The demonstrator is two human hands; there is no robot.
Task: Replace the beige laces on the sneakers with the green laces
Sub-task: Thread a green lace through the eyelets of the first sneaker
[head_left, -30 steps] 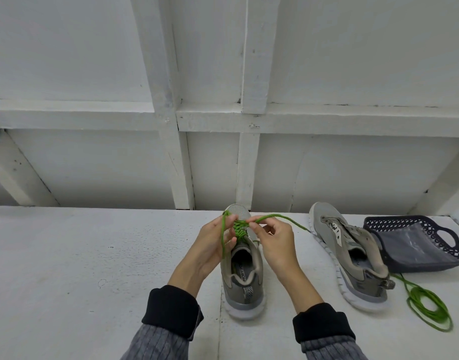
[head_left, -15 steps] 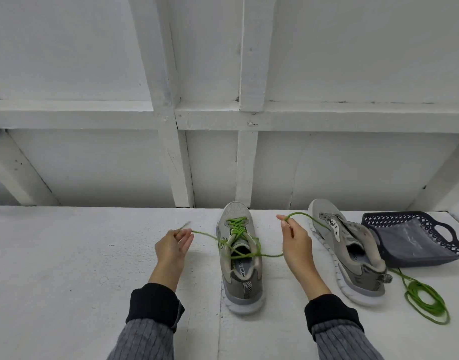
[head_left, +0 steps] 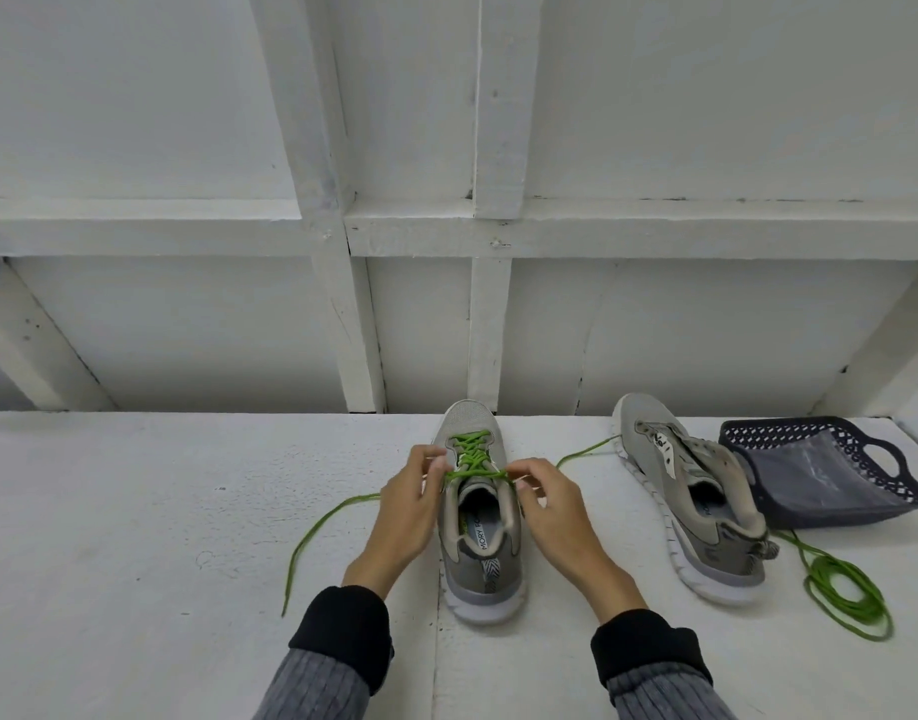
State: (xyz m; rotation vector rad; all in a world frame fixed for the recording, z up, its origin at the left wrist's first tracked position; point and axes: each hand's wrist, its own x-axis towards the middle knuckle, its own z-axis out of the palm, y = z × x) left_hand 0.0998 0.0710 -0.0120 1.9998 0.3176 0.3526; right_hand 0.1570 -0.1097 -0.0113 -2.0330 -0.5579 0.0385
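Both hands, spread wide a moment ago, have returned to the near sneaker point(head_left: 480, 517); the left hand point(head_left: 402, 517) and right hand point(head_left: 555, 511) each seem to pinch the green lace point(head_left: 469, 454) at the top eyelets between them, so the lacing looks nearly finished.

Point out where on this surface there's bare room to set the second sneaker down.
Bare: the wide stretch left of the trailing lace end, out to the table edge. A narrower strip lies between the laced sneaker and unlaced sneaker. Crowded: the right, with the basket and coiled green lace.
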